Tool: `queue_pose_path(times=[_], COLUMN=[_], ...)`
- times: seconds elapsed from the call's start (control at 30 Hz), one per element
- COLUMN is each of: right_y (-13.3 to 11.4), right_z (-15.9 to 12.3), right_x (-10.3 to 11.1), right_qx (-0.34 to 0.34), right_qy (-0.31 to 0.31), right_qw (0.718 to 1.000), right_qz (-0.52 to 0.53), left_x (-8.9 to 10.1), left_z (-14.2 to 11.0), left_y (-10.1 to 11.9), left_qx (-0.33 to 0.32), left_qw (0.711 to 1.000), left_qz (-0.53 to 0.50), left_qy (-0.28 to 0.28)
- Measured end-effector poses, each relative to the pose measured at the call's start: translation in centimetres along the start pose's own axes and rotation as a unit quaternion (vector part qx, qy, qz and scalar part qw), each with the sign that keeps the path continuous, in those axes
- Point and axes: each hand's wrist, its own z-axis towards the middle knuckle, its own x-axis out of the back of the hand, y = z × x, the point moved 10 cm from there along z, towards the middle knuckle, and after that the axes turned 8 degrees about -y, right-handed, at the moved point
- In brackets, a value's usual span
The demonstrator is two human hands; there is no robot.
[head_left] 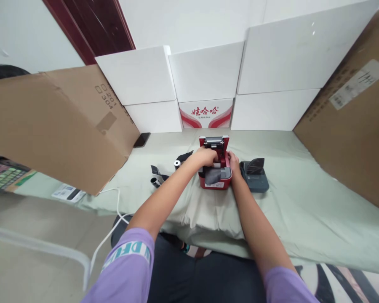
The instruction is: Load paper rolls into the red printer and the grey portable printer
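Red machine (228,181) w/ lid (214,143) up is sitting mid-frame on the green surface (303,181); L hand (208,156) is resting inside, can't tell if gripping; R hand (234,163) is touching its R side, grip unclear; dark grey unit (255,181) is lying right of centre.

Bright light | soft shadows | glare specks, upper-right white box (298,52) | edges stretched

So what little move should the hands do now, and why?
Maybe ease the left hand out before shutting the lid: the lid stands raised, and that hand reaches inside the red machine, with the right hand at the machine's side.
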Motion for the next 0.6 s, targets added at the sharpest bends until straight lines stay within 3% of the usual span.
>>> queue_pose_path(times=[0.1,0.17,0.23,0.3,0.37,0.43,0.5,0.6], right_y=[0.1,0.0,-0.1,0.0,0.2,0.4,0.4,0.3], right_z=[-0.3,-0.5,-0.6,-0.6,-0.7,-0.6,-0.5,-0.5], right_x=[0.3,0.2,0.0,0.0,0.0,0.1,0.1,0.2], right_qx=[-0.022,-0.024,-0.023,-0.023,-0.024,-0.024,-0.018,-0.006], right_qy=[0.031,0.029,0.025,0.022,0.018,0.015,0.009,0.002], right_qw=[0.999,0.999,0.999,0.999,0.999,0.999,0.999,1.0], right_qz=[0.014,0.014,0.013,0.019,0.03,0.034,0.027,0.008], left_x=[0.3,1.3,2.7,3.8,3.3,1.4,-1.2,-4.7], left_z=[-0.7,-2.9,-6.0,-9.7,-12.8,-15.3,-16.8,-17.2], left_y=[0.0,-0.7,-2.8,-6.8,-11.8,-17.0,-20.8,-23.6], left_qx=[-0.016,-0.035,-0.04,-0.01,0.075,0.226,0.355,0.454], left_qw=[0.999,0.992,0.963,0.908,0.854,0.807,0.781,0.776], left_qz=[-0.014,-0.081,-0.182,-0.284,-0.337,-0.338,-0.312,-0.263], left_qy=[0.026,0.092,0.193,0.309,0.389,0.428,0.409,0.35])
